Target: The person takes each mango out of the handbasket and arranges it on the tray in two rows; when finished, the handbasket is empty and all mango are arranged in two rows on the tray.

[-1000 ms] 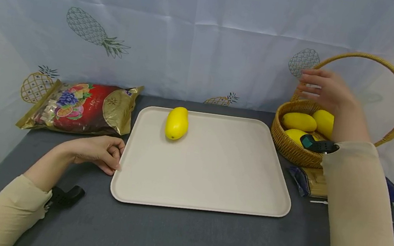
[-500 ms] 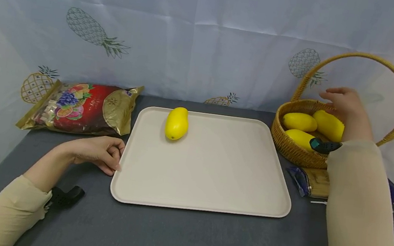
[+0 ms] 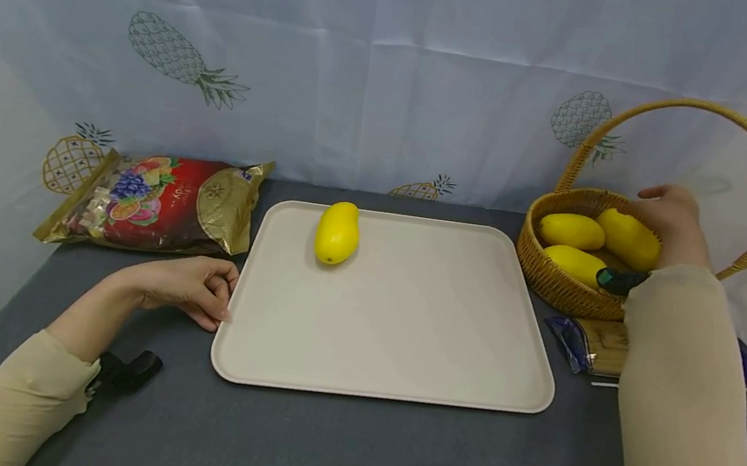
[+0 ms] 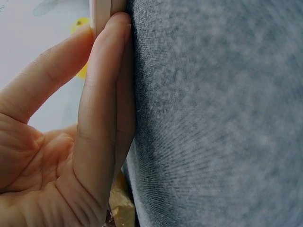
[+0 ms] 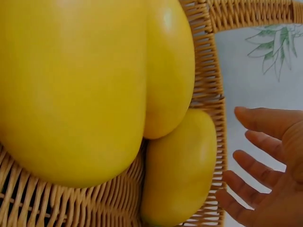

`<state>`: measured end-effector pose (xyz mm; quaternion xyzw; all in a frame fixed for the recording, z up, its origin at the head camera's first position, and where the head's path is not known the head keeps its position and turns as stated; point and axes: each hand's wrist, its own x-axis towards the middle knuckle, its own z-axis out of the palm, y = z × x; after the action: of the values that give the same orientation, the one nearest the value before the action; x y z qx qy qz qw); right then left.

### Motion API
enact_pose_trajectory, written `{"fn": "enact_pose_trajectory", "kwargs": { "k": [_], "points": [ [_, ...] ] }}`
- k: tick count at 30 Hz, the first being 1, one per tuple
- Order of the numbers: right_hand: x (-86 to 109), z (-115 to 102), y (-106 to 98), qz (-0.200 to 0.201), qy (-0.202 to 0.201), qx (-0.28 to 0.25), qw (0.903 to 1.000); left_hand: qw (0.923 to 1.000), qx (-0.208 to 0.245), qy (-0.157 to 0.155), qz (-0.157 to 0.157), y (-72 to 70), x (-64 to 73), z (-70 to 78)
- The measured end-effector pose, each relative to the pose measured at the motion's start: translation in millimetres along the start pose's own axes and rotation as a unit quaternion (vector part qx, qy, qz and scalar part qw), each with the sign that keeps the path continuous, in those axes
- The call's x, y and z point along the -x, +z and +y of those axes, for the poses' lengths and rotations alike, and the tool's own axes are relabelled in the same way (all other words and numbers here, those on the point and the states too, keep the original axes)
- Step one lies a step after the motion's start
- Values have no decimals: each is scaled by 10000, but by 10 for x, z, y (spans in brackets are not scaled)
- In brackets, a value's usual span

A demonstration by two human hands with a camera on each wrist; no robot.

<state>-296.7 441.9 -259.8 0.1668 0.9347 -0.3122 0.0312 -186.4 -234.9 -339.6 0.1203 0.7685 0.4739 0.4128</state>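
My left hand [image 3: 185, 291] pinches the left rim of a cream rectangular tray [image 3: 398, 315]; in the left wrist view its thumb and fingers [image 4: 102, 71] close on the tray edge [image 4: 100, 14]. One yellow mango [image 3: 337, 234] lies near the tray's back left. At the right, my right hand [image 3: 676, 218] is over the back right of a wicker basket [image 3: 567, 294] holding several mangoes [image 3: 630, 239]. The right wrist view shows that hand [image 5: 270, 165] with fingers spread and loosely bent, holding nothing, beside the basket's rim and a mango [image 5: 180, 168].
A red and gold candy bag [image 3: 158, 203] lies left of the tray, against the curtain [image 3: 390, 109]. The basket's tall handle [image 3: 688, 104] arches beside the right forearm. A blue and brown packet [image 3: 602, 348] sits in front of the basket, partly behind the sleeve [image 3: 693, 385].
My right hand has come down and to the right, from above the basket's near side to its back right. The left hand, the tray and its mango have stayed put.
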Motion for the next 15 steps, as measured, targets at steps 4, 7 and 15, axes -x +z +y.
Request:
{"fn": "enact_pose_trajectory", "kwargs": {
  "k": [4,7,15],
  "points": [
    [14,73,1,-124,51,187,9997,10000,24,18,-16,-1,8,11],
    [38,108,7,-160,102,339,9992,10000,28,22,-11,0,11,12],
    [43,135,14,-476,48,606,9970,10000,4,45,-16,-6,17,4]
  ]
}}
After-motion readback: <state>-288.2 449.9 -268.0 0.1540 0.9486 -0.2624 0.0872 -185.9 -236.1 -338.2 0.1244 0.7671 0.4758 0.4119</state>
